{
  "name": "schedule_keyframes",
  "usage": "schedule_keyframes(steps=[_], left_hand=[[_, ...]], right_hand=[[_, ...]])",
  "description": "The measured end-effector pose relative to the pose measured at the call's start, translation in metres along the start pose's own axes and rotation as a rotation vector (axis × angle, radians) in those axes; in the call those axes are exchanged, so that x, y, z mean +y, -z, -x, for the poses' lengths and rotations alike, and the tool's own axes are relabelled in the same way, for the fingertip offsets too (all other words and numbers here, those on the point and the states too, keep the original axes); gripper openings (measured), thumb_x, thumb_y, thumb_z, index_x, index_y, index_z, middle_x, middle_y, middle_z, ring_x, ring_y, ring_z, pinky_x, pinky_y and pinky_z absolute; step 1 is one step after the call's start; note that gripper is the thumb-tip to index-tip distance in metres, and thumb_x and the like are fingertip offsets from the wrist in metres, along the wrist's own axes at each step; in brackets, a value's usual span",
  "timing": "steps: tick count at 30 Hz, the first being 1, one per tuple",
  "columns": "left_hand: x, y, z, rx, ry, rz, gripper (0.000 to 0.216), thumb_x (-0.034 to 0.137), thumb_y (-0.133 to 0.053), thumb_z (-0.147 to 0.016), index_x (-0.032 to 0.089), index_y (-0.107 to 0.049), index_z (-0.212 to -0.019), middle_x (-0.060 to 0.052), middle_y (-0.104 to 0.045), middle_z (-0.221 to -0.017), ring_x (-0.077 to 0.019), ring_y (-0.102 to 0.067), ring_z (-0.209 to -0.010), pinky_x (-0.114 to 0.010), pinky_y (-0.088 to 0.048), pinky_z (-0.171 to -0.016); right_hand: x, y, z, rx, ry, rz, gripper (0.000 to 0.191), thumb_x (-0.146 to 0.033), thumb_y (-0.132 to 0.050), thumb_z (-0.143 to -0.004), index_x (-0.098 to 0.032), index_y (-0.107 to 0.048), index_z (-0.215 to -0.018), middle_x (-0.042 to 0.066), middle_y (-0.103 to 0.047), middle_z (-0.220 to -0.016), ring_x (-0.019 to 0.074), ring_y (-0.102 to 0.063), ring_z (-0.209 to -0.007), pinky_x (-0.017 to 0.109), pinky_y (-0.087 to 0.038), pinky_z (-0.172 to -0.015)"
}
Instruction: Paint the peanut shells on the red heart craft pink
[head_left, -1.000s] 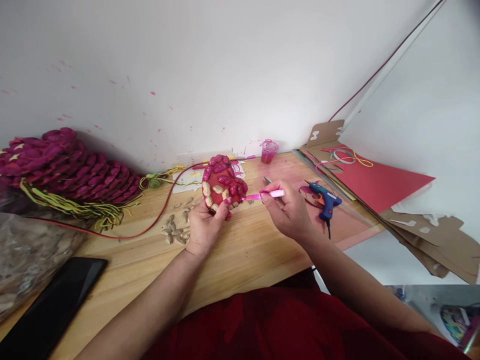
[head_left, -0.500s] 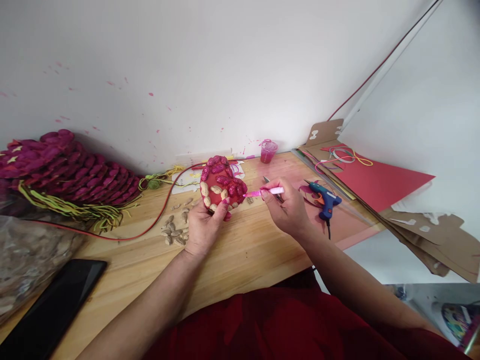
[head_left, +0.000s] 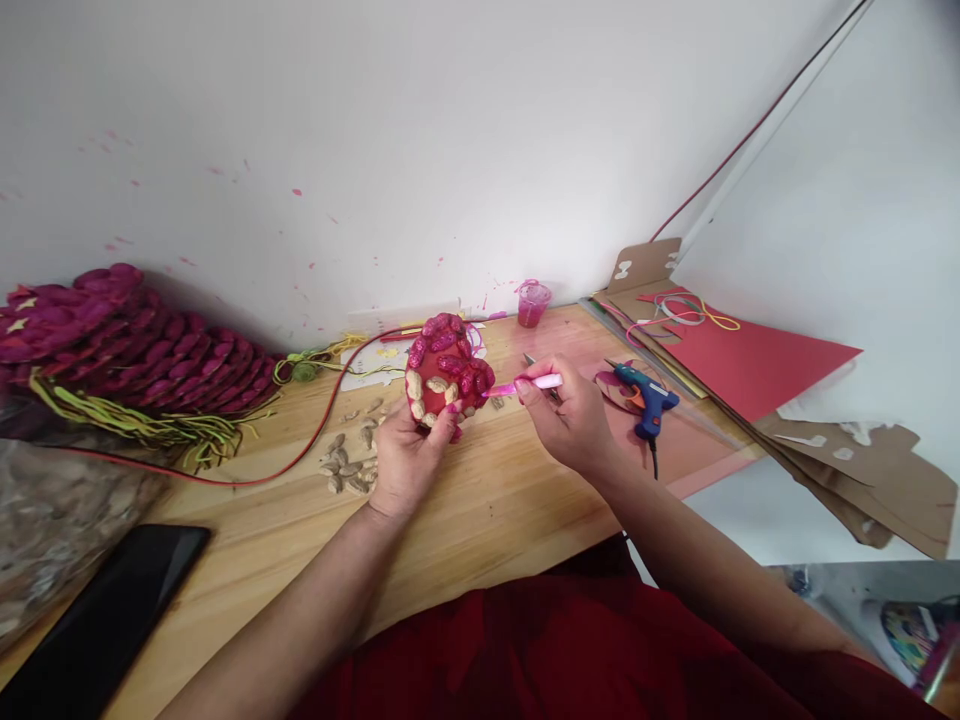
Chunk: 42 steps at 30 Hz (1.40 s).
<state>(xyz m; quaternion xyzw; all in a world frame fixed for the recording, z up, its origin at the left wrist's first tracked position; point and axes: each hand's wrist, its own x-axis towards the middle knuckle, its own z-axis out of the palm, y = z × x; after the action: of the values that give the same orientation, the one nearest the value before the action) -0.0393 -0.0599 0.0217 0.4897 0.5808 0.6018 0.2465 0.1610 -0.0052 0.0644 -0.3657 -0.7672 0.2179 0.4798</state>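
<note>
My left hand [head_left: 409,450] grips the lower edge of a red disc [head_left: 427,372] covered round its rim with peanuts. The peanuts at its top and right are painted glossy magenta; those at the lower left are bare tan shells. My right hand [head_left: 566,415] pinches a paintbrush [head_left: 546,381] with a white handle and pink-stained front part. The brush tip meets the painted peanuts at the disc's right edge. Loose peanuts [head_left: 349,467] lie on the table left of my left hand. A plastic cup of magenta paint [head_left: 533,303] stands behind, near the wall.
A blue glue gun [head_left: 649,395] lies right of my right hand. Red paper [head_left: 757,355] and cut cardboard [head_left: 877,470] lie farther right. At left are stacked magenta peanut pieces [head_left: 165,345], a red cord [head_left: 319,430], a plastic bag [head_left: 67,530] and a black phone [head_left: 112,610].
The disc is tilted slightly differently in my left hand. The brush has shifted a little along its right edge, and the whole view has moved slightly.
</note>
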Motion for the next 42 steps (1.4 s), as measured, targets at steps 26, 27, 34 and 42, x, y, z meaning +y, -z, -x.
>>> schedule_keyframes(steps=[26, 27, 34, 42], left_hand=[[0.005, -0.003, -0.006, -0.014, 0.213, 0.244, 0.044, 0.057, -0.087, -0.064, 0.018, -0.072, -0.075, -0.005, -0.073, -0.065, -0.0174, -0.066, -0.053, -0.029, -0.057, -0.055], [0.005, -0.003, -0.006, -0.010, 0.210, 0.225, 0.043, 0.058, -0.086, -0.064, 0.018, -0.072, -0.075, -0.004, -0.073, -0.064, -0.0175, -0.065, -0.052, -0.029, -0.057, -0.055], [0.007, -0.003, -0.004, 0.004, 0.172, 0.141, 0.037, 0.055, -0.080, -0.069, 0.019, -0.070, -0.069, -0.004, -0.070, -0.059, -0.0167, -0.064, -0.051, -0.028, -0.054, -0.054], [0.009, -0.003, -0.003, 0.031, 0.145, 0.139, 0.030, 0.048, -0.080, -0.069, 0.020, -0.071, -0.067, -0.003, -0.071, -0.057, -0.0166, -0.063, -0.050, -0.027, -0.053, -0.052]], right_hand=[[-0.004, 0.005, -0.004, 0.025, 0.004, 0.058, 0.010, -0.030, -0.061, -0.096, -0.022, -0.059, -0.090, 0.000, -0.068, -0.074, 0.0127, -0.056, -0.057, 0.026, -0.042, -0.054], [-0.004, 0.005, -0.004, 0.027, 0.012, 0.061, 0.010, -0.030, -0.061, -0.096, -0.022, -0.059, -0.090, 0.000, -0.068, -0.074, 0.0128, -0.056, -0.057, 0.026, -0.042, -0.054], [-0.004, 0.002, -0.001, 0.026, 0.067, 0.096, 0.008, -0.028, -0.059, -0.096, -0.023, -0.059, -0.091, 0.002, -0.069, -0.079, 0.0145, -0.059, -0.063, 0.028, -0.045, -0.059], [-0.006, 0.000, 0.002, 0.009, 0.060, 0.035, 0.008, -0.027, -0.059, -0.097, -0.023, -0.057, -0.091, 0.001, -0.068, -0.080, 0.0141, -0.060, -0.064, 0.029, -0.047, -0.062]])
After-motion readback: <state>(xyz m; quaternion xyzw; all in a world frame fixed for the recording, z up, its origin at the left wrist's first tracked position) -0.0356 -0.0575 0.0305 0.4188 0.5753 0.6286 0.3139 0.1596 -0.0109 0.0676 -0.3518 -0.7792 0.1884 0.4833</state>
